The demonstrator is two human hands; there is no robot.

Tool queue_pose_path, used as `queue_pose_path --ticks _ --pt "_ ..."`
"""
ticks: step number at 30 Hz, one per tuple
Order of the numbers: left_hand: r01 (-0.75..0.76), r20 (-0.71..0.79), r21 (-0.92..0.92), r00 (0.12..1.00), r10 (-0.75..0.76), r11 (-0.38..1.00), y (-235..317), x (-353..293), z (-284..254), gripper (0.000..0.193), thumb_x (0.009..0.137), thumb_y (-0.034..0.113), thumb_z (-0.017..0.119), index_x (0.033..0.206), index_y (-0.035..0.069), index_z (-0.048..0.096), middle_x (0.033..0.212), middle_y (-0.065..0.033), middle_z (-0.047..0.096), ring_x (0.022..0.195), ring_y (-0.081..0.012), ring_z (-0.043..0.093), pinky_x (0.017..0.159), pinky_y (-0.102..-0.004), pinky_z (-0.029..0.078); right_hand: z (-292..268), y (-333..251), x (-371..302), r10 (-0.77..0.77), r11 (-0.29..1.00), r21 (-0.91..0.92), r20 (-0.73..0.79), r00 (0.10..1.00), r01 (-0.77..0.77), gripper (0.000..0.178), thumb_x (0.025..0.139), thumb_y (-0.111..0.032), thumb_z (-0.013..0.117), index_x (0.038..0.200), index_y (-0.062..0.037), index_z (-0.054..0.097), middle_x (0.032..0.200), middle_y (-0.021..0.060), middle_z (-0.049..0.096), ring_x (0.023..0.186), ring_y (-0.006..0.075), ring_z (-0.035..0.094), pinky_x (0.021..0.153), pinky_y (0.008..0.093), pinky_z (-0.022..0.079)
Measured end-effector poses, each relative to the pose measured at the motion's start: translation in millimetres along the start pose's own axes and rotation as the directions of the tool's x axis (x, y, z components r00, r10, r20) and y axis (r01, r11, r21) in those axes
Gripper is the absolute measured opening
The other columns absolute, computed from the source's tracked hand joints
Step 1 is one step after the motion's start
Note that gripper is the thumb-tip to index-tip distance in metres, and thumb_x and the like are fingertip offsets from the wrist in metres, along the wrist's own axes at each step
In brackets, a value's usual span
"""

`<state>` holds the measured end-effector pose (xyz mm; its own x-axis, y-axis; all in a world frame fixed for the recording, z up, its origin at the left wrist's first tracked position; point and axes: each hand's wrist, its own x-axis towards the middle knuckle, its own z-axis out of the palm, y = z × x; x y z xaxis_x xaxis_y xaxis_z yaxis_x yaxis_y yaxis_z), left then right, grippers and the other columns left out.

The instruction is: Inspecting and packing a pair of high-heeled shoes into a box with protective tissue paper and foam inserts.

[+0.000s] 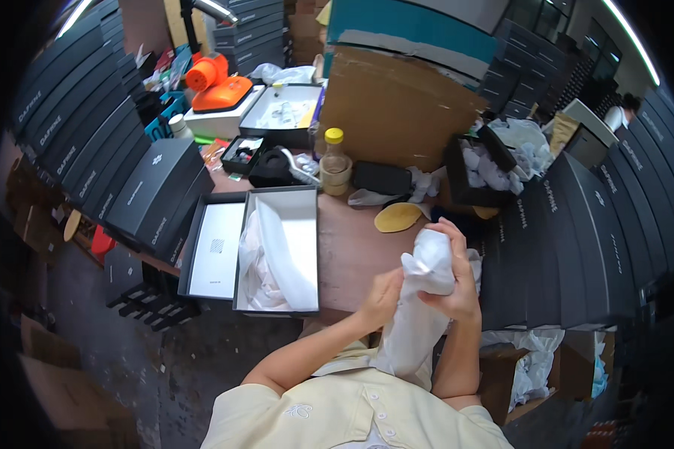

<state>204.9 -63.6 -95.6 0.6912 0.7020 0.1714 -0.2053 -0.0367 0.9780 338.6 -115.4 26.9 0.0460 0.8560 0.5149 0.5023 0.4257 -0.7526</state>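
Note:
In front of my chest I hold a bundle wrapped in thin white paper [431, 258]; what is inside it is hidden. My right hand [463, 288] grips its rounded top from the right side, fingers curled over it. With closed fingers, my left hand [380, 301] pinches the wrapping at its left edge. The loose lower part of the wrapping hangs down against my shirt. To the left, a dark shoebox [301, 217] with a white inside stands without its lid, and crumpled white tissue paper [258, 262] lies in it. Its likely lid [213, 258] lies beside it, white inside up.
A yellow-capped bottle [335, 165], a black case [382, 178] and a yellow oval pad [398, 218] lie beyond my hands. Stacks of dark shoeboxes [565, 239] rise at both sides. A large cardboard box [401, 105] blocks the back. An orange device [221, 86] stands far left.

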Motion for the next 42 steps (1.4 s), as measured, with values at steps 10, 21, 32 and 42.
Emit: queue_pose_path --ticks 10,21,32,42 --pt "0.071 -0.320 0.873 0.830 0.457 0.482 50 -15 -143 0.037 0.079 0.020 0.061 0.112 0.004 0.056 0.113 -0.0137 0.056 0.110 -0.0317 0.049 0.094 -0.0432 0.036 107 17 166 0.029 0.767 0.628 0.165 0.986 -0.128 0.041 0.068 -0.006 0.066 0.107 -0.0035 0.051 0.097 0.0030 0.055 0.090 0.0108 0.053 0.078 0.0283 0.045" --pt "0.199 -0.229 0.959 0.964 -0.137 -0.201 16 -45 -209 0.035 0.074 0.014 0.051 0.101 -0.003 0.065 0.135 -0.0132 0.043 0.138 -0.0314 0.016 0.100 -0.0705 0.007 319 162 144 0.299 0.753 -0.654 0.250 0.921 -0.067 0.017 0.076 -0.016 0.057 0.088 -0.0037 0.058 0.081 0.0173 0.064 0.081 0.0327 0.065 0.073 0.0415 0.051" --pt "0.547 -0.632 0.750 0.759 0.158 0.371 58 -115 -235 0.056 0.078 0.018 0.062 0.128 0.001 0.045 0.134 -0.0191 0.040 0.129 -0.0372 0.031 0.103 -0.0560 0.022 328 173 151 -0.046 0.491 -0.748 0.491 0.870 0.447 0.011 0.079 -0.016 0.053 0.085 -0.0071 0.055 0.083 0.0098 0.059 0.079 0.0248 0.061 0.066 0.0366 0.045" --pt "0.443 -0.469 0.875 0.875 0.119 0.195 16 -159 -240 0.026 0.074 0.013 0.064 0.098 0.003 0.063 0.106 -0.0112 0.059 0.104 -0.0278 0.053 0.086 -0.0419 0.040 216 16 11 -0.051 0.876 -0.340 0.640 0.766 0.343 0.056 0.084 -0.028 0.055 0.131 -0.0005 0.041 0.134 0.0185 0.041 0.127 0.0345 0.036 0.097 0.0524 0.033"
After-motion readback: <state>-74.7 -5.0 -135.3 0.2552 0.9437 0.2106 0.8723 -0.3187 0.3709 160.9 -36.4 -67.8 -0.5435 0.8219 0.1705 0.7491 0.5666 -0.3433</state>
